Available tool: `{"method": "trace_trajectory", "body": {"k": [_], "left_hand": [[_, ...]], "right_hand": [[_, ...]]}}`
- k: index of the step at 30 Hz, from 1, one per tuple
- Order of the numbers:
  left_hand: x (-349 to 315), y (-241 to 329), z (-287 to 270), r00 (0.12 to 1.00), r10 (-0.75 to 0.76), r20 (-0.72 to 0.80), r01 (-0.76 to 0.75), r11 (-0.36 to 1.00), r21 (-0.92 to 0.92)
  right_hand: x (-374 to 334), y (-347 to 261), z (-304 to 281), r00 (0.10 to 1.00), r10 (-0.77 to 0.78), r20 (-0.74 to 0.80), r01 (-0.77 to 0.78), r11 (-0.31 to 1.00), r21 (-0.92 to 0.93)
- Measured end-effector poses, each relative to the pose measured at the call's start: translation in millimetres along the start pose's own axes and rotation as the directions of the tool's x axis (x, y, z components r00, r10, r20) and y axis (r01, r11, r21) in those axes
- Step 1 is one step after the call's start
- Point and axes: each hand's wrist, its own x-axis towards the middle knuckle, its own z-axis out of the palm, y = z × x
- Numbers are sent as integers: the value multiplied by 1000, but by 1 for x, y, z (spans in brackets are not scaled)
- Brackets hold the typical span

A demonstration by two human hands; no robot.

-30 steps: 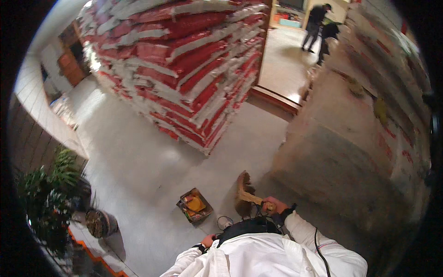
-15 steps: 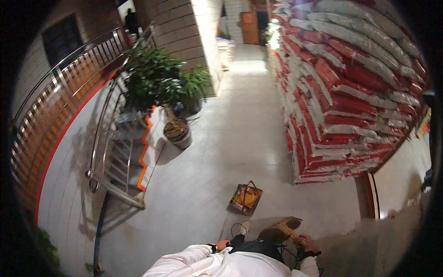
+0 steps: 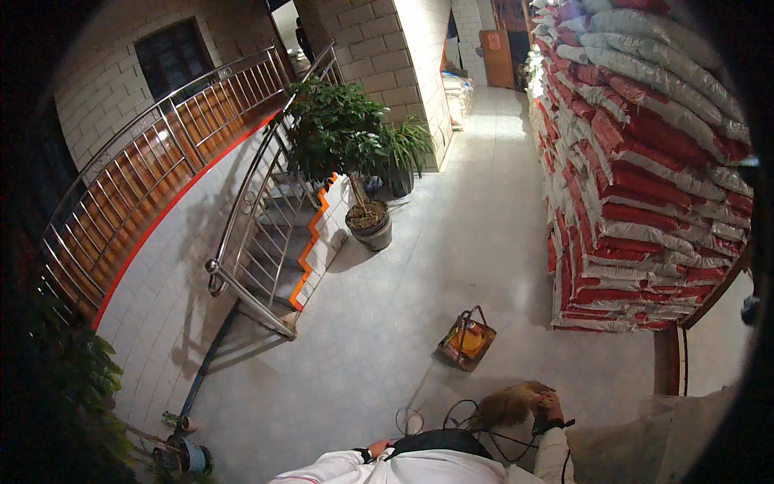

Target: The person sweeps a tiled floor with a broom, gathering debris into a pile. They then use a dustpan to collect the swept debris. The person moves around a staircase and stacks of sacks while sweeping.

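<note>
Stairs (image 3: 272, 256) at left; potted tree (image 3: 334, 133) tucked beside their orange edge, likely sparing the walkway. Left hand (image 3: 377, 448) close to body, fingers unclear. Handled box (image 3: 453, 358) on floor, left of the sack stack's (image 3: 637, 242) near corner, handle upright, presumably for lifting. Brown hand broom (image 3: 501, 406), its right end clenched in right hand (image 3: 549, 405), apparently for control.

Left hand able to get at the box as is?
Probably not without bending or stepping: the box sits on the floor ahead, beyond the left hand; the way between looks free.
</note>
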Motion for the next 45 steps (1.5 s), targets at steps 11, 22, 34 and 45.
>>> {"method": "trace_trajectory", "body": {"k": [11, 22, 34, 45], "left_hand": [[-31, -44, 5, 999, -27, -33, 24, 995, -93], [-21, -55, -41, 975, 21, 222, -33, 998, 51], [-5, -108, -137, 988, 41, 147, -12, 980, -198], [12, -134, -222, 994, -28, 101, 57, 953, -297]], "right_hand": [[3, -48, 58, 985, -75, 157, 136, 893, -430], [6, -27, 65, 983, -158, 92, 179, 717, -673], [46, 52, 65, 983, -120, 137, 169, 314, -934], [52, 79, 189, 977, -12, -211, -65, 933, -354]]}}
